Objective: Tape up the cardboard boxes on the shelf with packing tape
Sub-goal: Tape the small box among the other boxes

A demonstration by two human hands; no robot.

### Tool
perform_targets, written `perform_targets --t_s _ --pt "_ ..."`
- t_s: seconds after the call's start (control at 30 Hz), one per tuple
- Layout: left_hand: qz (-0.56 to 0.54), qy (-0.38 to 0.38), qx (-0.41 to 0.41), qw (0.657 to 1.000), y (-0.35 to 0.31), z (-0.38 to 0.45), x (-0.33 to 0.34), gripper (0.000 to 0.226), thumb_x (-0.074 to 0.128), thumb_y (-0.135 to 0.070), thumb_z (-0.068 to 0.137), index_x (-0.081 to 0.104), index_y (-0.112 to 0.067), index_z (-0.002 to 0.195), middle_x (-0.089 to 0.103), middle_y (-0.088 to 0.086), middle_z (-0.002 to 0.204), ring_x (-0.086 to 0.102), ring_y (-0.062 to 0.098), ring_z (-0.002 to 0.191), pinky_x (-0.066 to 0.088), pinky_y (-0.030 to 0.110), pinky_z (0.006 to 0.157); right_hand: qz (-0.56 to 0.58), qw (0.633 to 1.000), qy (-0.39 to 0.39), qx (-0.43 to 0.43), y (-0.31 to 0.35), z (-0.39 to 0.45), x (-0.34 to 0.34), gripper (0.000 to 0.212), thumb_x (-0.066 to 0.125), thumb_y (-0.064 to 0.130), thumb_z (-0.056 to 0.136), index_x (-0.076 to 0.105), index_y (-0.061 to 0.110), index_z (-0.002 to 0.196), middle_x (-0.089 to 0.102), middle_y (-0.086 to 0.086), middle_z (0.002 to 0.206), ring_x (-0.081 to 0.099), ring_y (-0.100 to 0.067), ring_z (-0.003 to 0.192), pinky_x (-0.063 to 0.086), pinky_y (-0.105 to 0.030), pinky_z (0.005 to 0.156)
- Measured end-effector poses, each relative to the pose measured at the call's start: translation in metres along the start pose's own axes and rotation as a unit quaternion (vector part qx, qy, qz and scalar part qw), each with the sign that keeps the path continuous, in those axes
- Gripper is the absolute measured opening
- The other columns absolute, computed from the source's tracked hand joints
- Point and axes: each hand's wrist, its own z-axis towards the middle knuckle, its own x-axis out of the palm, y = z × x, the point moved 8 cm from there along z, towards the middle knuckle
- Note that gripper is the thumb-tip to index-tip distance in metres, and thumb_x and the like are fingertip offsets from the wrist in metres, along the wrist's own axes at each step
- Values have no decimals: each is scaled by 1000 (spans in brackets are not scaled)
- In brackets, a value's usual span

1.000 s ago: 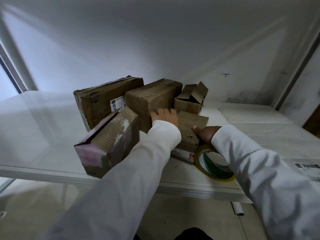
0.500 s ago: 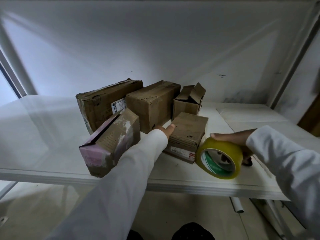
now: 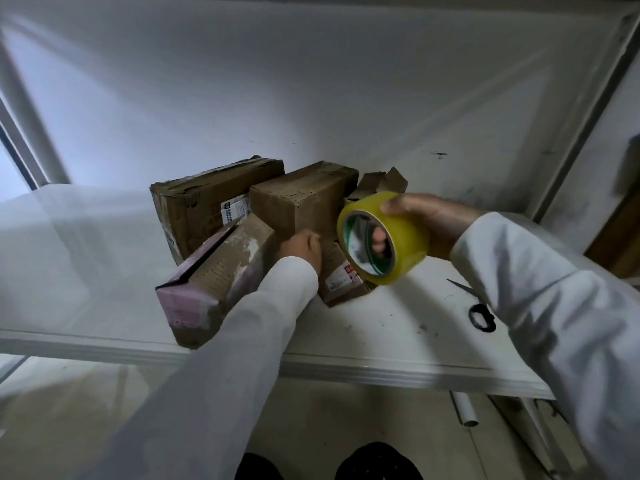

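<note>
Lifted off the white shelf since a moment ago, yellow roll of packing tape gripped in right hand above small brown cardboard box near front edge, left hand curled against it, ready for taping.

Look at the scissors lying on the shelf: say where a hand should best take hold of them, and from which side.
Probably by the black handle loops, coming from the shelf's front edge. The scissors lie flat with the loops nearest that edge and the blades pointing back toward the wall, so the loops are the blunt, nearer end. The right sleeve partly covers them now.
</note>
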Motion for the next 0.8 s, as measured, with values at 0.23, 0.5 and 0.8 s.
perform_targets --t_s 0.23,0.5,0.8 --pt "-49 60 165 983 -9 -37 19 103 68 -50 78 4 -19 152 18 6 156 20 23 142 23 37 112 66 992 -102 -46 3 38 5 41 52 46 91 65 8 90 63 1 54 58 -11 47 50 -19 50" --pt "67 32 116 991 -5 -22 26 119 78 -49 69 -4 -17 150 16 5 155 22 23 142 23 40 116 92 989 -106 -40 2 46 18 48 48 49 92 66 4 93 63 -4 53 59 -14 45 51 -20 50" --pt "35 36 76 996 8 -13 30 117 76 -48 72 -7 -22 149 11 3 156 15 24 144 13 48 117 24 995 -85 47 16 38 33 50 44 48 95 64 6 77 63 -4 51 59 -14 40 52 -19 47"
